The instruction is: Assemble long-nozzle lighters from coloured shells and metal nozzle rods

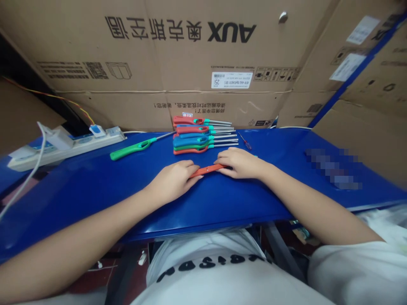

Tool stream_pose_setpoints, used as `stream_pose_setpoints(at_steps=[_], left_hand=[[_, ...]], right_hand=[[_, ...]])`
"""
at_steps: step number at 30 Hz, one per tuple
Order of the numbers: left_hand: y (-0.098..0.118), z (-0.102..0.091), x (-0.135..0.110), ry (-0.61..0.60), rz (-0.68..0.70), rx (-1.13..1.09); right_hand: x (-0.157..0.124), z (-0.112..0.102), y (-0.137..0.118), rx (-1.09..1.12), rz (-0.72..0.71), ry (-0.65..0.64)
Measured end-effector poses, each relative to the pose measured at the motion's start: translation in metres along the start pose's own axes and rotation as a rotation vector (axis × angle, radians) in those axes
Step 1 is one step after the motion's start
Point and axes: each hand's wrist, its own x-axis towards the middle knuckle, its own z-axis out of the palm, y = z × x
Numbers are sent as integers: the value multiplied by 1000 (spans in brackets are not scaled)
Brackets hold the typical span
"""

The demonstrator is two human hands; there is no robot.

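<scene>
Between both hands, just over the blue table (pixel 190 207), is a red-orange lighter handle (pixel 208 170), slim and seen edge-on. My left hand (pixel 174 180) is closed round its left end. My right hand (pixel 240 164) pinches its right end, and whether a metal tube extends there is hidden. Behind them lies a stack of long-necked lighters (pixel 192 137) with red, blue and green handles, their metal tubes pointing right. A single green lighter (pixel 132 149) rests apart, left of the stack. A small screwdriver (pixel 245 142) lies right of the tubes.
A white power strip (pixel 73 146) with plugs and cables runs along the table's back left. Large cardboard panels (pixel 178 63) stand upright behind the table and on the right (pixel 365 131). A pixelated dark object (pixel 333 169) is at the table's right.
</scene>
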Motion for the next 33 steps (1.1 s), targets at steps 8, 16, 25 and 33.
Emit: stream_pose_setpoints(at_steps=[8,16,25,33], left_hand=[[-4,-1,5,38,-98,-458],[-16,-4,13,119,-450,-1010],[-20,6,11,200,-224,-704],[-19,9,5,224,142,-358]], right_hand=[[-4,-2,2,90,34,50],[-8,-16,5,-116,-67,310],[-3,-10,1,-230,-118,377],[-1,-7,-9,-138,-42,319]])
